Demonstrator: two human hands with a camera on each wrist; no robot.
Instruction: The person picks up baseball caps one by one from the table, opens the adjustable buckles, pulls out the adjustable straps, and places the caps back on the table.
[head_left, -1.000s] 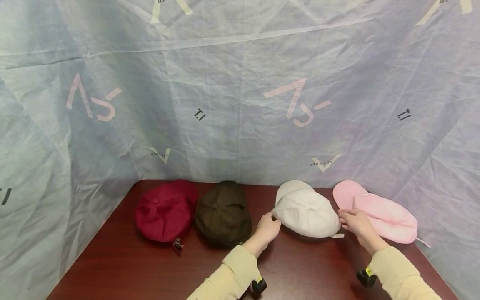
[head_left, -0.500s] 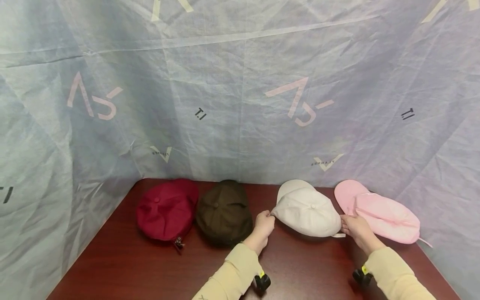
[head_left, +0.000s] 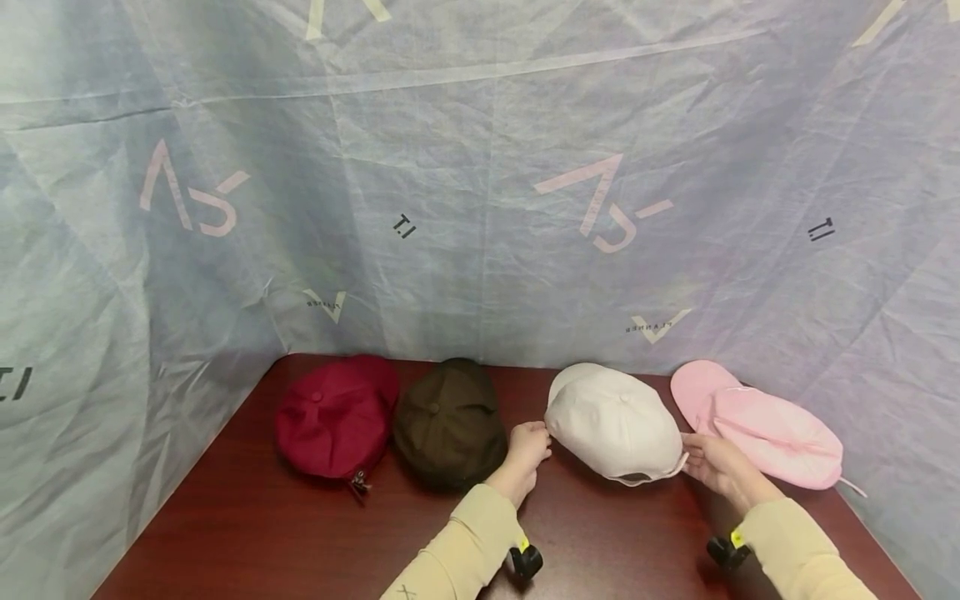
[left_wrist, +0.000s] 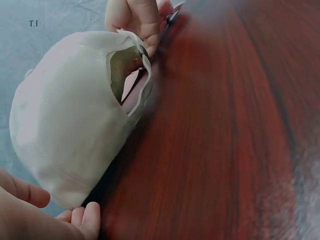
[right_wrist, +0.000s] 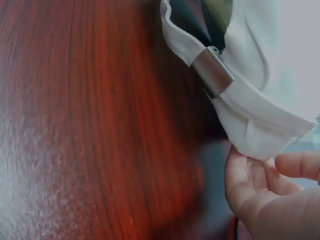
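Note:
A white baseball cap (head_left: 617, 425) is on the table, brim toward the back wall, its rear opening facing the front. My left hand (head_left: 527, 454) pinches the cap's left edge; in the left wrist view its fingers (left_wrist: 90, 217) are tucked under the rim. At the right edge, my right hand (head_left: 716, 467) holds the rim, with curled fingers (right_wrist: 240, 175) beneath it and the thumb alongside. A metal buckle (right_wrist: 212, 72) shows on the cap's back strap. The rear opening (left_wrist: 120, 80) gapes in the left wrist view.
A pink cap (head_left: 780, 433) lies just right of my right hand. On the left stand a dark brown cap (head_left: 450, 425) and a crimson cap (head_left: 333, 421) with a dangling toggle. Grey printed cloth (head_left: 480, 208) hangs behind the reddish wooden table (head_left: 300, 542).
My right hand has shifted from near the pink cap's brim down to the white cap's side. The white cap's back has risen and filled out, exposing its rear opening.

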